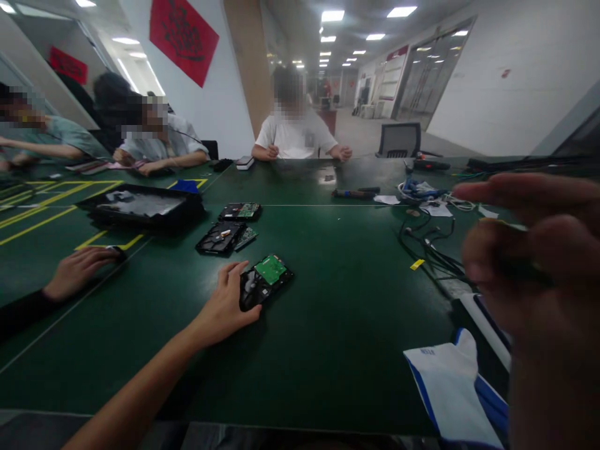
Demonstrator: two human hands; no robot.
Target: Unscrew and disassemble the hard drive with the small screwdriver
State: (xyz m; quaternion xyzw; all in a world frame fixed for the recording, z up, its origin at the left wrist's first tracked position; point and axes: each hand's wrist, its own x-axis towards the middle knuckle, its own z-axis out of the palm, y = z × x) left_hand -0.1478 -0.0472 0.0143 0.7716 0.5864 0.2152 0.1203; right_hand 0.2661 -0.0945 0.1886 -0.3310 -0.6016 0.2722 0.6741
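My left hand [227, 306] is closed on the near-left edge of a black hard drive [276, 284] that lies on the green table. A green circuit board [270, 269] shows on the drive's upper side. Close to the camera at the right, my right hand [529, 250] is raised and blurred. Its upper finger stretches out to the left, apart from the thumb, and I see nothing held between them. Beyond the left hand are an opened black drive case [219, 237], a loose circuit board [245, 238] and another drive [240, 211].
A black tray [140, 206] stands at the left, near another person's hand [82, 272]. Black cables [435, 253] and a white-and-blue glove [452, 384] lie at the right. A screwdriver-like tool [354, 194] is farther back. Several people sit around the table.
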